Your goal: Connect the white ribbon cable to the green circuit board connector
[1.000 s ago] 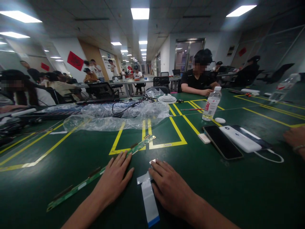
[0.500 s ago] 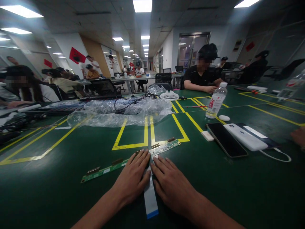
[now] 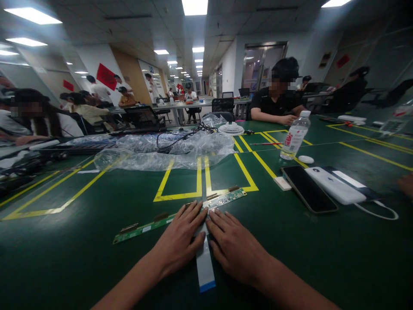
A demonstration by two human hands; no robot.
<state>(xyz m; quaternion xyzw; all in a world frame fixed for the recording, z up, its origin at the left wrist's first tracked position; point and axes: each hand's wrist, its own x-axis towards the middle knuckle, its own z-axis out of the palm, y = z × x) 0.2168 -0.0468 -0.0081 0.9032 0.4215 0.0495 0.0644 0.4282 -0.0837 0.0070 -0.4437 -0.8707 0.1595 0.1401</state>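
Note:
A long, narrow green circuit board (image 3: 146,228) lies slantwise on the green table, its right end farther from me. From its middle a flat white ribbon cable (image 3: 204,262) with a blue end runs toward me. Flat over the board's middle and the cable's left edge rests my left hand (image 3: 183,230), fingers stretched out. My right hand (image 3: 234,241) lies on the cable's right side, its fingertips at the joint between cable and board. Both hands look open, pressing down rather than gripping. The fingers hide the joint itself.
Crumpled clear plastic wrap (image 3: 174,150) with black cables lies beyond the board. To the right are a drink bottle (image 3: 294,135), a dark phone (image 3: 309,189), a white phone (image 3: 335,185) with a white cable, and a white fan cover (image 3: 231,128). A co-worker (image 3: 277,99) sits across the table.
The view has shifted slightly. Both hands stay pressed on the cable and board, with fingertips moved only a little.

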